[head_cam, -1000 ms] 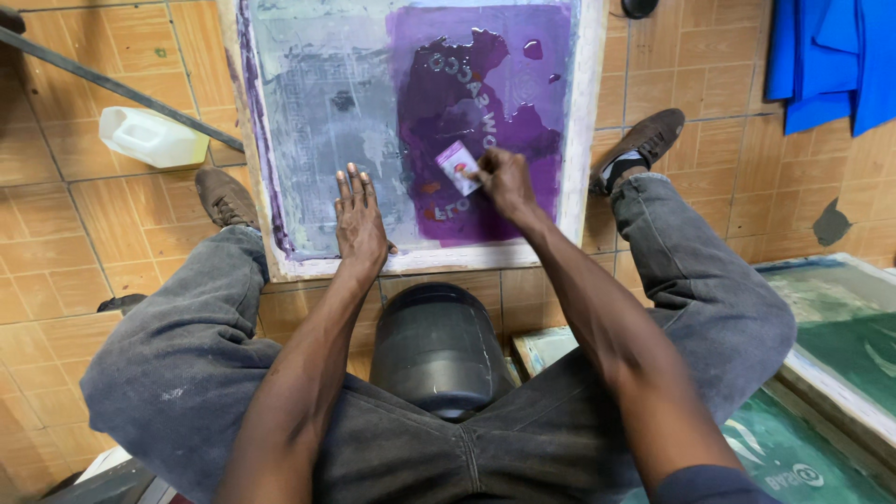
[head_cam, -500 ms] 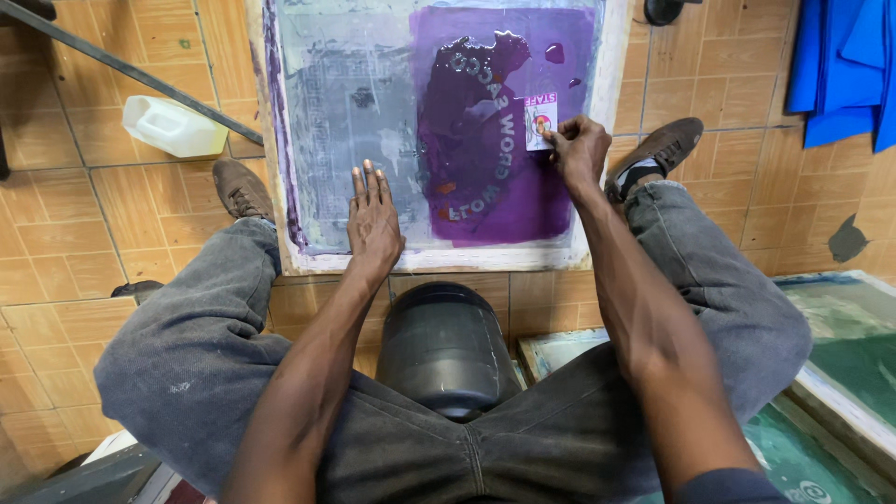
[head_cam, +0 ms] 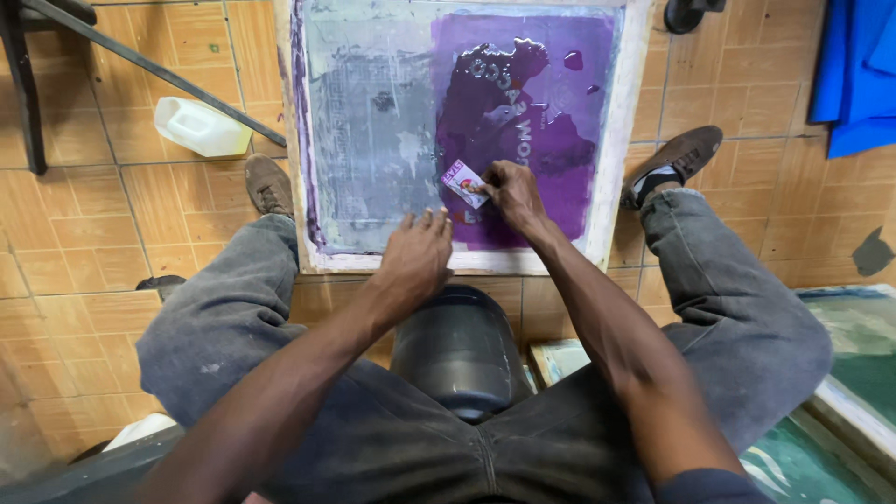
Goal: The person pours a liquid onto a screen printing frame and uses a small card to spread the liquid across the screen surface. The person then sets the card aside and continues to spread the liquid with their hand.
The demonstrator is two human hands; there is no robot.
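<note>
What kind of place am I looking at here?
Probably a small screen-printing workshop: a framed screen coated with purple ink lies on a tiled floor, a right hand scrapes it with a card, another screen nearby.

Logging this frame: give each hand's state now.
Left hand: open, fingers spread on the screen frame.
Right hand: closed, holding a small card.

jug point(head_cam: 201, 126) left of frame point(head_cam: 299, 140) | card point(head_cam: 464, 182) on frame

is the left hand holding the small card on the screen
No, the small card is pinched in the right hand, while the left hand rests flat on the screen frame.
</note>
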